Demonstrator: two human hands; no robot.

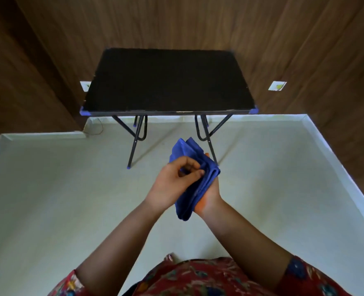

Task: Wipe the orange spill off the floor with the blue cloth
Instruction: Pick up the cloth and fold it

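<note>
A folded blue cloth (192, 180) is held upright between both hands in the middle of the head view, above the floor. My left hand (172, 182) lies over its left face with fingers curled, pinching the folds. My right hand (210, 193) cups the cloth from the right and behind, mostly hidden by it; only the palm heel and fingertips show. No orange spill shows on the pale floor (69, 199) in this view.
A black folding table (168, 82) on thin dark legs stands just ahead against the wooden wall. White skirting (337, 167) borders the floor on the right. Two white wall sockets (277, 86) sit low on the wall. A thin cable lies at the far left corner.
</note>
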